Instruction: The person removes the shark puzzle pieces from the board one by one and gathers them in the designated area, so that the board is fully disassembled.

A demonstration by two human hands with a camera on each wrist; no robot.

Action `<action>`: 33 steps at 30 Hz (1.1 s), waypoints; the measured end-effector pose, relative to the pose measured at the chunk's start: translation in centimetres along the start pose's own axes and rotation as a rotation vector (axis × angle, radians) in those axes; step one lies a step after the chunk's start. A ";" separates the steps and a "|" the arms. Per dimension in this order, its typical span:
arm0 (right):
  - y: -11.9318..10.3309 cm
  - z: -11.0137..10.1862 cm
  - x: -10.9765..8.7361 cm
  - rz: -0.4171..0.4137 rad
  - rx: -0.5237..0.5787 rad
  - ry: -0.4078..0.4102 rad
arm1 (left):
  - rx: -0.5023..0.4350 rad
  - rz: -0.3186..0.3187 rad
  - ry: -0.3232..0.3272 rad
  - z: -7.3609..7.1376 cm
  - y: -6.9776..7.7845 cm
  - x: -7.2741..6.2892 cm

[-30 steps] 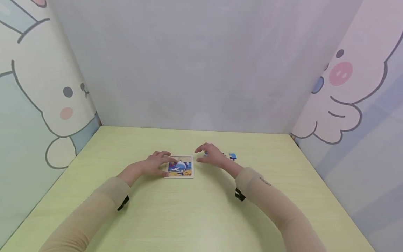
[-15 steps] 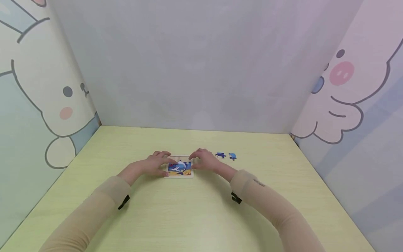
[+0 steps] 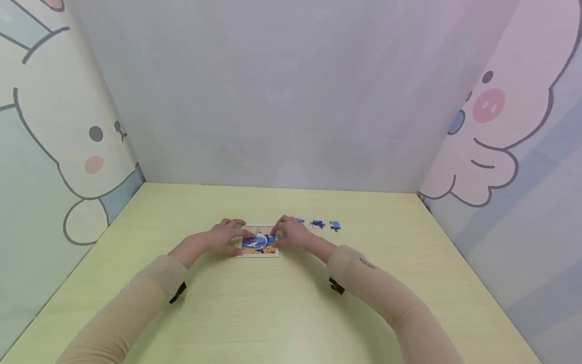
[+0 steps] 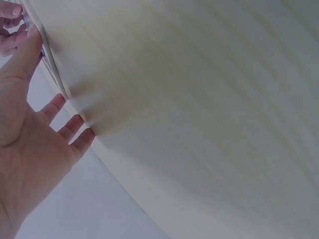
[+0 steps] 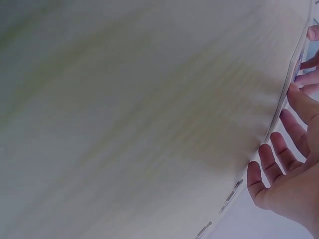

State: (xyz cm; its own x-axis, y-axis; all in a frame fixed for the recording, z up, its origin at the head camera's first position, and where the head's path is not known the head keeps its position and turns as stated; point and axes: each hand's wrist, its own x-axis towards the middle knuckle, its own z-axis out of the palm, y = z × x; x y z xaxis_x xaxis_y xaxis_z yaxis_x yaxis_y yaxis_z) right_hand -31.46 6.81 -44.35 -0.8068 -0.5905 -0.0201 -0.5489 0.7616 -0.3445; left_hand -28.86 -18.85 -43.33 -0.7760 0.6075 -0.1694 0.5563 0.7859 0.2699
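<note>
Right hand (image 3: 293,233) has moved left to the right edge of the framed jigsaw (image 3: 257,255), fingers bent, any hold unclear; left hand (image 3: 222,237), loosely spread, gripping nothing, touches its left side

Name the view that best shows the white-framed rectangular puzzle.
The head view: the white-framed rectangular jigsaw puzzle appears face-up from above, though fingers overlap both sides. Both wrist views show mostly its thin edge.
</note>
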 end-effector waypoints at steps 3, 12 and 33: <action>-0.2 0.0 0.0 0.001 -0.003 -0.001 | 0.005 -0.003 0.001 0.0 -0.1 0.0; -0.3 0.3 0.2 0.016 -0.024 0.010 | -0.010 -0.019 0.000 0.2 -0.4 0.1; 0.1 -0.4 0.5 -0.043 0.236 0.025 | 0.000 -0.004 -0.002 0.2 -0.2 0.2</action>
State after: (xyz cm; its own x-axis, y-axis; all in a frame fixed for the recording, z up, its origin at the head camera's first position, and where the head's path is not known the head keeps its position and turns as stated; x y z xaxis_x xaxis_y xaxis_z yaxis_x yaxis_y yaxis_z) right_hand -32.02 6.75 -44.00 -0.7902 -0.6124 0.0214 -0.5192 0.6506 -0.5543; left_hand -29.08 -18.93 -43.60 -0.7775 0.6047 -0.1726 0.5534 0.7883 0.2688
